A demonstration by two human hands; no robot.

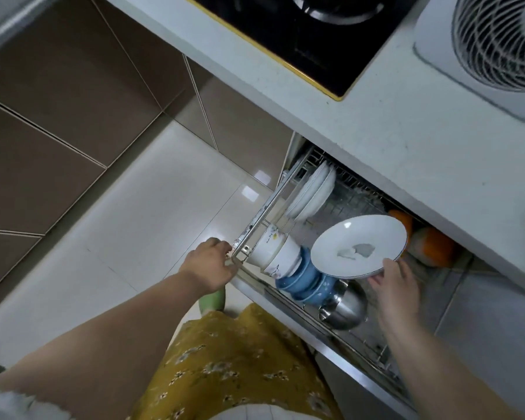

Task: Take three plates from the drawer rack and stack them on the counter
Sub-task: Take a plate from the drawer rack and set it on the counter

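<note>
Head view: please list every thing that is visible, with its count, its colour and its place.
plate in hand: one, white with thin blue rim, above the rack
racked plates: a few, white, on edge at the rack's far end
white bowls: a stack, near corner
blue bowls: a stack, beside the white ones
steel bowls: silver, near side
orange items: two, under the counter edge
drawer rack: one, metal, pulled out
counter: white
stove: black
fan: white
left hand: on the rack corner
right hand: fingers under the plate

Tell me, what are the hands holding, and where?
The right hand holds a white plate by its near rim. The left hand grips the corner of the drawer rack.
</note>
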